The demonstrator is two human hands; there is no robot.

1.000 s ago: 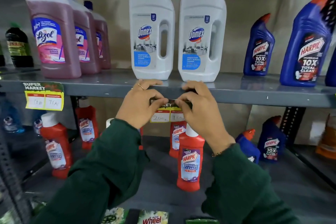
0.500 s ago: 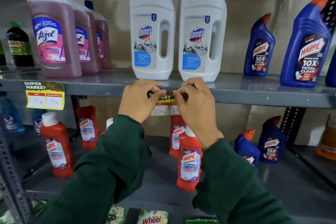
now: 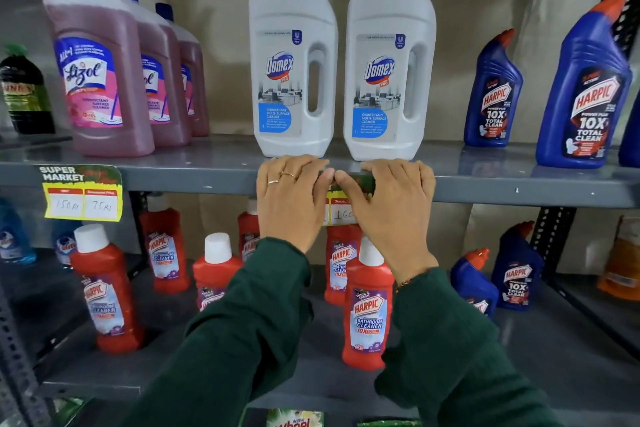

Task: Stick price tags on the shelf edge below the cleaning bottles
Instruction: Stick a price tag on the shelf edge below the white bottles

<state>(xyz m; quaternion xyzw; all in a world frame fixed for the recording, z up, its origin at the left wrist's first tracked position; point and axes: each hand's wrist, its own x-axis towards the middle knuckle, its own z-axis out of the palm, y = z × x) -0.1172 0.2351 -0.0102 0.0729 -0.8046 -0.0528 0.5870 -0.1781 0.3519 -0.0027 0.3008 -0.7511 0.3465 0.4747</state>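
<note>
Two white Domex bottles [image 3: 291, 73] [image 3: 388, 76] stand on the grey upper shelf. Below them, a yellow and green price tag [image 3: 343, 213] lies against the shelf edge [image 3: 519, 189], mostly covered by my hands. My left hand [image 3: 291, 198] lies flat over the tag's left half, fingers on the shelf lip and thumb on the tag's top. My right hand [image 3: 391, 204] covers the right half the same way. Both thumbs meet at the tag's top strip. Another price tag [image 3: 83, 194], marked 150 and 75, is stuck on the edge below the pink Lizol bottles [image 3: 97, 80].
Blue Harpic bottles [image 3: 495, 94] [image 3: 585, 97] stand at the right of the upper shelf, a dark bottle [image 3: 24, 94] at far left. Several red Harpic bottles [image 3: 367, 308] fill the lower shelf under my arms. Perforated metal uprights [image 3: 550, 239] frame the rack.
Both hands rose with the tag from below the shelf edge onto it. The pinching fingers have flattened out over the tag and the shelf lip.
</note>
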